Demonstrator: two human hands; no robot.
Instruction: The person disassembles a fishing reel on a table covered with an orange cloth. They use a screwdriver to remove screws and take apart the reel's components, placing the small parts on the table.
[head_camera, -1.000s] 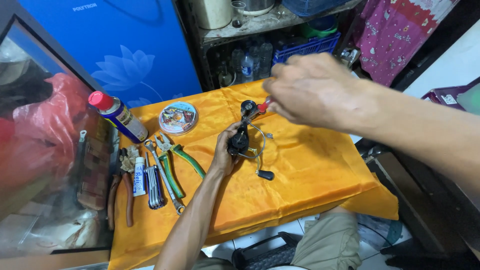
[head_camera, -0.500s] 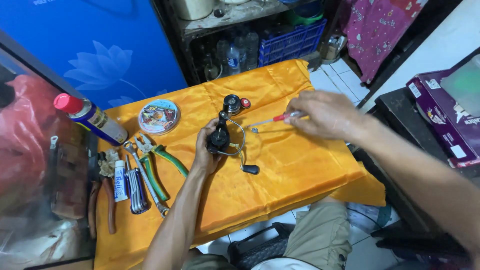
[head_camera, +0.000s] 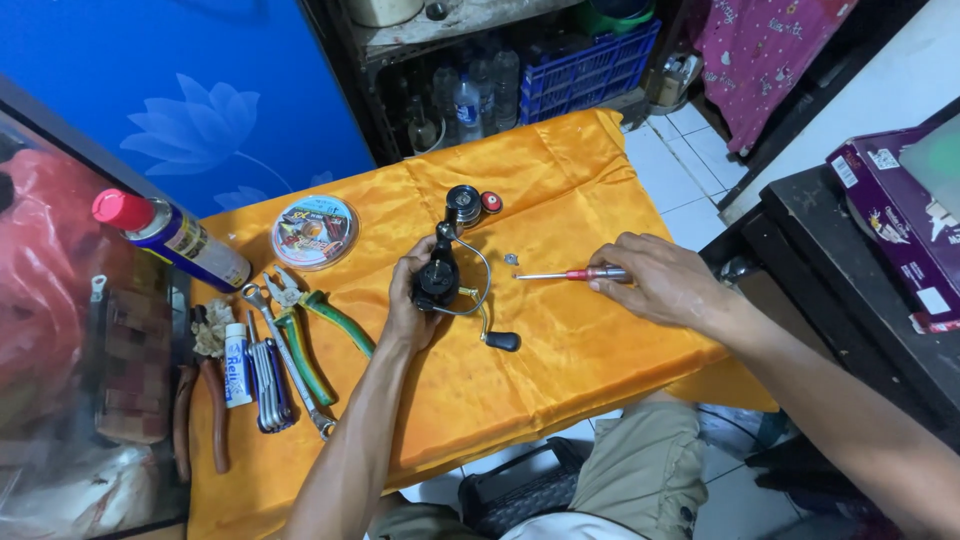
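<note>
My left hand grips a black fishing reel that rests on the orange cloth; its handle knob sticks out toward me. My right hand lies low on the cloth to the right and holds a small red-handled screwdriver, whose thin shaft points left toward the reel. A tiny metal part sits on the cloth between reel and screwdriver tip.
On the cloth's left side lie green-handled pliers, a wrench, a hex key set, a small white tube, a round line spool and a red-capped spray can. A shelf with bottles stands behind. A dark table is at right.
My right hand has come down from above the reel and moved right onto the cloth with the screwdriver. The view has shifted, and my left hand has stayed on the reel.
</note>
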